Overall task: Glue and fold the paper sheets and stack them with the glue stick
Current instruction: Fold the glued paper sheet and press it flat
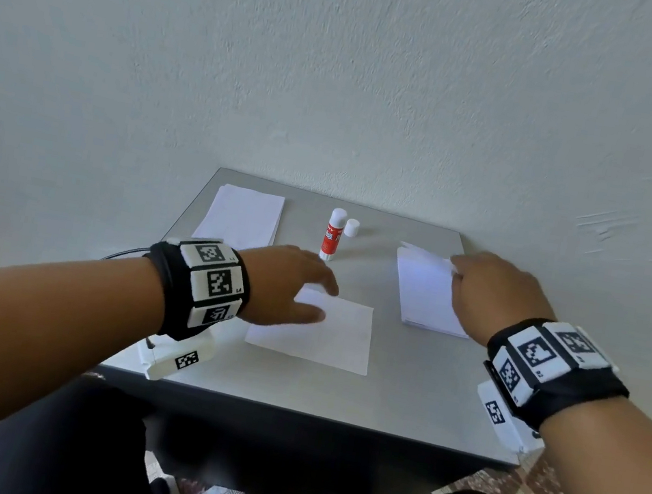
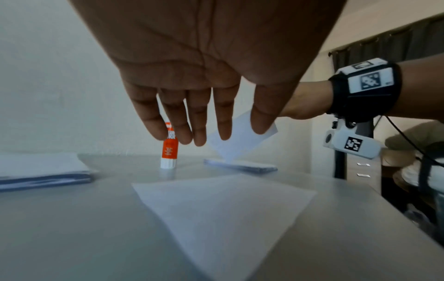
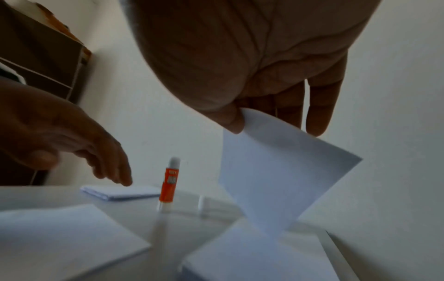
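An uncapped glue stick [image 1: 332,234] with a red label stands at the back middle of the grey table [image 1: 397,403], its white cap [image 1: 351,228] beside it. A single white sheet [image 1: 323,334] lies flat in the middle. My left hand [image 1: 320,301] hovers over that sheet's far left corner with straight fingers [image 2: 199,133] and holds nothing. My right hand [image 1: 455,269] pinches the top sheet [image 3: 276,171] of the right paper stack [image 1: 426,301] between thumb and fingers. That sheet's far end is raised off the stack.
A second stack of white sheets [image 1: 244,217] lies at the back left corner. The table stands against a pale wall [image 1: 342,78]. My knees are under its near edge. A dark shelf unit [image 3: 40,57] stands to the left.
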